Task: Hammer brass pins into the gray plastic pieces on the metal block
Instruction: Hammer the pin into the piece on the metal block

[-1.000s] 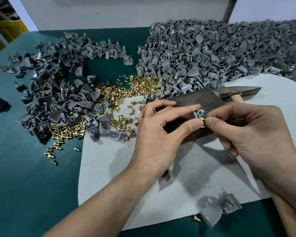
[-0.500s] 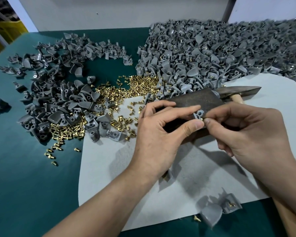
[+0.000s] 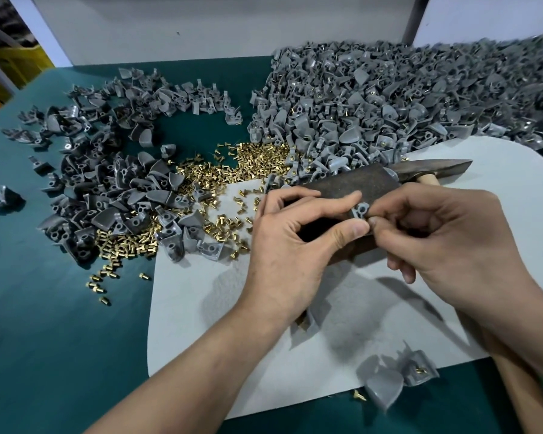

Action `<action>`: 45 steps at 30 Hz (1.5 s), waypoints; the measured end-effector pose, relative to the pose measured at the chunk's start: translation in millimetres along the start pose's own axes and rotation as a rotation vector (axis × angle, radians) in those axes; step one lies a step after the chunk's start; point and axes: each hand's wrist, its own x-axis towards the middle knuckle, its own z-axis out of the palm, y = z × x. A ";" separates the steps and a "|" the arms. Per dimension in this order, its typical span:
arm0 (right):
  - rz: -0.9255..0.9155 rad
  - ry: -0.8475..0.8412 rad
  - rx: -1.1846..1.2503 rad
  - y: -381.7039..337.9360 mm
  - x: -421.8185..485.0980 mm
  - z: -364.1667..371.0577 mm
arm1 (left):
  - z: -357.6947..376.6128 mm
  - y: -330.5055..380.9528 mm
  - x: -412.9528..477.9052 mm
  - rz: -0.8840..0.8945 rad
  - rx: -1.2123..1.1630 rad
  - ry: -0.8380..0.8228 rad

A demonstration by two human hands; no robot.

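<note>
A dark metal block point(image 3: 355, 183) lies on the white mat point(image 3: 220, 324). On its near edge sits one gray plastic piece point(image 3: 359, 210). My left hand point(image 3: 298, 245) pinches that piece between index finger and thumb. My right hand point(image 3: 452, 245) meets it from the right, fingertips pressed against the piece; a brass pin between them is hidden. The hammer point(image 3: 427, 170) lies behind the block, its wooden handle running under my right hand. Loose brass pins point(image 3: 232, 170) are scattered left of the block.
A pile of gray pieces point(image 3: 107, 189) lies at the left on the green table point(image 3: 44, 339). A larger heap of gray pieces point(image 3: 405, 98) fills the back right. Two pieces with pins point(image 3: 398, 377) lie at the mat's near edge.
My right fingertips have closed in tighter on the gray piece, and the brass pin seen between them a second ago is now covered. My left hand has stayed put.
</note>
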 end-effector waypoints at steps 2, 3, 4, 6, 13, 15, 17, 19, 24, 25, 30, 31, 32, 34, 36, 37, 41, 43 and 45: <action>0.011 -0.004 0.016 0.9 0.5 0.6 | -0.2 0.0 -0.2 0.001 0.000 0.002; 0.017 -0.011 0.027 2.1 1.0 1.0 | -1.0 -0.5 -0.2 0.001 0.005 0.002; 0.023 -0.025 0.033 2.4 1.6 0.1 | -1.3 -0.1 -0.2 0.000 0.007 0.004; 0.051 -0.048 0.044 2.6 2.3 -0.7 | -2.4 -0.6 0.0 -0.013 0.006 0.008; 0.158 0.182 -0.048 -12.4 1.3 -30.8 | -3.1 -3.1 1.6 -0.016 -0.017 0.028; 0.210 0.214 -0.495 -10.5 -2.7 -53.3 | -2.8 -5.0 2.1 -0.022 -0.015 0.017; 0.448 0.048 -0.824 -5.5 -10.1 -65.3 | -2.1 -7.1 3.2 -0.011 0.010 0.015; 0.619 -0.076 -0.900 -1.4 -16.8 -63.6 | -2.1 -8.7 4.3 0.032 0.044 0.006; 0.733 -0.060 -0.651 -5.4 -11.5 -53.4 | -3.9 -7.7 4.4 0.072 0.146 0.026; 0.785 -0.066 -0.460 -9.3 -7.9 -55.6 | -4.1 -7.7 3.9 0.068 0.164 0.030; 0.897 -0.039 0.160 -18.8 -1.9 -77.3 | -4.1 -7.0 2.7 0.077 0.211 0.041; 0.861 -0.024 0.133 -22.3 -3.9 -79.5 | -3.9 -6.6 2.7 0.085 0.207 0.049; 0.805 -0.004 0.094 -27.7 -5.7 -80.9 | -3.6 -6.3 3.2 0.092 0.200 0.059; 0.689 0.008 0.062 -44.6 -12.5 -83.7 | -3.1 -6.7 3.9 0.102 0.181 0.079; 0.608 -0.040 0.088 -66.0 -18.0 -84.0 | -2.2 -7.5 4.2 0.108 0.157 0.092; 0.579 -0.092 0.095 -76.2 -20.4 -81.2 | -2.0 -7.6 4.2 0.107 0.150 0.097; 0.459 -0.171 -0.031 -94.5 -26.9 -54.8 | -2.2 -8.0 5.2 0.082 0.127 0.092; 0.388 -0.144 -0.042 -93.3 -26.7 -45.5 | -1.7 -7.1 5.2 0.069 0.114 0.088; 0.334 -0.130 -0.042 -97.4 -22.1 -44.5 | -0.9 -5.9 4.4 0.062 0.099 0.093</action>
